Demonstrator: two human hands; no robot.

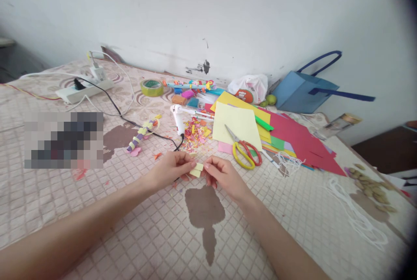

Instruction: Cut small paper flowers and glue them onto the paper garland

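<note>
My left hand (172,169) pinches a small pale yellow piece of paper (196,169) between thumb and fingers, above the middle of the table. From the other side, my right hand (224,178) has its thumb and fingertips closed at the right end of this paper. The paper looks folded or doubled; its exact shape is too small to tell. Just beyond my hands stands a white glue gun (178,119) next to a heap of colourful paper scraps (195,134). Scissors (243,151) with yellow and red handles lie open on a pale yellow sheet (236,119).
Red paper (302,141) and other coloured sheets spread at right, near white string (355,215). A purple-and-yellow wrapped stick (141,135), green-yellow tape (152,88) and a power strip (84,90) lie left. A blue bag (301,91) stands by the wall. A black cord (146,128) crosses the table.
</note>
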